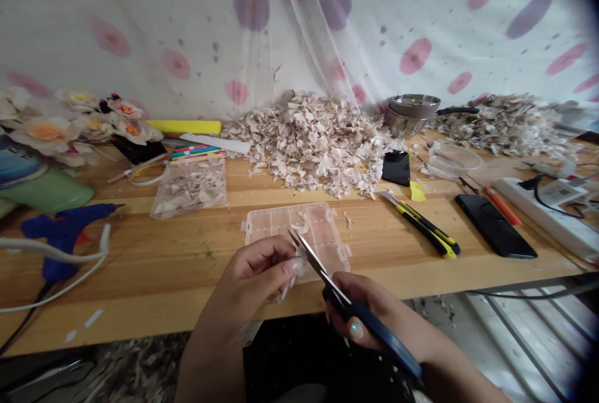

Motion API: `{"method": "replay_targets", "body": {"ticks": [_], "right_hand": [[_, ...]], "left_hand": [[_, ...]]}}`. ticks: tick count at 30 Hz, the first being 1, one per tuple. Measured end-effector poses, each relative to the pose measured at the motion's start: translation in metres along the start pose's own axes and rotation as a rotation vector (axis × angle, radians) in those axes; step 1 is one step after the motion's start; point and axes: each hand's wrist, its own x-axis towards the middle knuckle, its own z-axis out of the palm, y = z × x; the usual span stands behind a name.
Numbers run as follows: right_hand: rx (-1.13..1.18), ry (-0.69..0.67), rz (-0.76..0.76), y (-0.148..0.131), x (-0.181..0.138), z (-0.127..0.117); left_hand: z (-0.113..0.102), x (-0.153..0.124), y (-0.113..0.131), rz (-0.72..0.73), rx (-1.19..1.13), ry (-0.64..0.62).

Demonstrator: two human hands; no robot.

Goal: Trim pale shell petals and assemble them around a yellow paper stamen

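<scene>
My left hand (264, 275) pinches a small pale flake (298, 266) that looks thin and partly see-through; its exact kind cannot be made out. In my right hand (362, 309) is a pair of scissors (346, 303) with dark blue handles. The slim blades point up and left, slightly parted, with their tips beside my left fingertips. Under both hands lies a clear plastic compartment box (276, 219) on the wooden table (154, 278). A curled pale scrap (303, 223) rests on the box near the blade tips.
Behind the box rises a heap of pale flakes (318, 141). A utility knife (423, 228), black phone (496, 225) and white power strip (547, 209) lie right. To the left are a blue glue gun (58, 234) with cords, a bag of flakes (191, 184) and handmade flowers (51, 128).
</scene>
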Motion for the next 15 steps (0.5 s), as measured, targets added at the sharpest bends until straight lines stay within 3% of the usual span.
{"method": "replay_targets", "body": {"ticks": [15], "right_hand": [[0.051,-0.068,0.125,-0.006,-0.001,-0.016]], "left_hand": [[-0.011,0.006,-0.007,-0.092,-0.097,-0.122]]}}
